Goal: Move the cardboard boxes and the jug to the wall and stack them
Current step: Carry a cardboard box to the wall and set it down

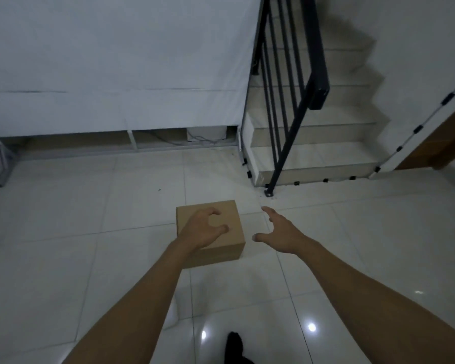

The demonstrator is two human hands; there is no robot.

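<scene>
I hold the left hand (204, 228) over the cardboard box (216, 248), fingers loosely curled, empty; the right hand (280, 236) spread wide beside it, bracketing for a two-sided lift.

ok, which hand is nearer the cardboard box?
Left. The left hand is over the top of the cardboard box, fingers curled, contact unclear. The right hand is open, beside the box's right edge and clear of it.

Left hand (204, 229), right hand (279, 233), outstretched, spread.
</scene>
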